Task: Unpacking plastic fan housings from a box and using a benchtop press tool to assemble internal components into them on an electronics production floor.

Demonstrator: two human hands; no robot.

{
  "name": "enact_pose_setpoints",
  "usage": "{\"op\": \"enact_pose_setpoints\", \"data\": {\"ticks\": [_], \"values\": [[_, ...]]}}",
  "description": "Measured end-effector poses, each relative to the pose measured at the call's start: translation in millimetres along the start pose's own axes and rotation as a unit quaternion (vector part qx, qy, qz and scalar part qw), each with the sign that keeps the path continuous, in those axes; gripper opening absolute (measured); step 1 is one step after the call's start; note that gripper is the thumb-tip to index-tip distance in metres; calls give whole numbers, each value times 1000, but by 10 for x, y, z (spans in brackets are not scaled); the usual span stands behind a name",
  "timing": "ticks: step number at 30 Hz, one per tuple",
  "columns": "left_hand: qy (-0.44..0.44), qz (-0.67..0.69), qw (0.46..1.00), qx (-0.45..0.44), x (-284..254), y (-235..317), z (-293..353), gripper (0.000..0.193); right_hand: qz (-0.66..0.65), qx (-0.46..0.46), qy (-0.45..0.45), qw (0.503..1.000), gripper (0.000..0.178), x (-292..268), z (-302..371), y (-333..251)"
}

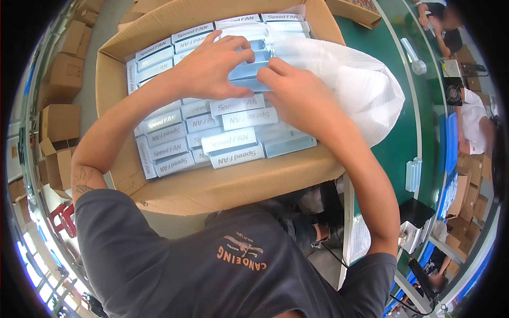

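Head view: I see a large brown cardboard carton beneath both hands. Translucent white plastic sheeting billows out right of the right hand. That hand is curled, fingertips nearly closed at the ends of slim, glossy pale-blue boxes between the hands; I cannot tell whether it grips one. The left hand spreads wide, thumb and fingers straddling those boxes.

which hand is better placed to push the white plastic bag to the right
Probably the right hand: it is closer to the white plastic bag, while the left hand is farther left, over the small boxes.
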State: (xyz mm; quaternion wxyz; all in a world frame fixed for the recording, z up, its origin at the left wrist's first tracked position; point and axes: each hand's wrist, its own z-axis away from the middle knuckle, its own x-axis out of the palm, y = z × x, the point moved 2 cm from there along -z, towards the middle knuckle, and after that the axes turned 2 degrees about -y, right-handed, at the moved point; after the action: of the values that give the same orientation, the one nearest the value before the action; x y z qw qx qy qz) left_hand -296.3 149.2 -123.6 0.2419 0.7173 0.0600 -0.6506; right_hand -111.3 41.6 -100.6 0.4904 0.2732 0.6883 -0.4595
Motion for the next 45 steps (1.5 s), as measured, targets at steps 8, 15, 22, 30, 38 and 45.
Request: {"op": "enact_pose_setpoints", "data": {"ticks": [8,15,22,30,38,45], "values": [[-26,-1,1000,9,19,8,-17,55,-26,-41,-1,999,21,-40,140,-116],[31,-35,997,53,-132,87,16,63,-16,-15,-41,999,16,98,149,-184],[-43,-54,995,75,-77,211,96,70,-27,-33,-30,999,15,132,298,-135],[-61,-40,994,77,-43,187,111,69,-73,6,-67,995,20,-37,348,-186],[-44,-63,993,88,18,192,103,62,-32,1,-168,985,11,-273,469,-124],[-58,-53,991,104,-68,108,97,51,-25,-7,-170,985,4,-188,423,-77]]}}
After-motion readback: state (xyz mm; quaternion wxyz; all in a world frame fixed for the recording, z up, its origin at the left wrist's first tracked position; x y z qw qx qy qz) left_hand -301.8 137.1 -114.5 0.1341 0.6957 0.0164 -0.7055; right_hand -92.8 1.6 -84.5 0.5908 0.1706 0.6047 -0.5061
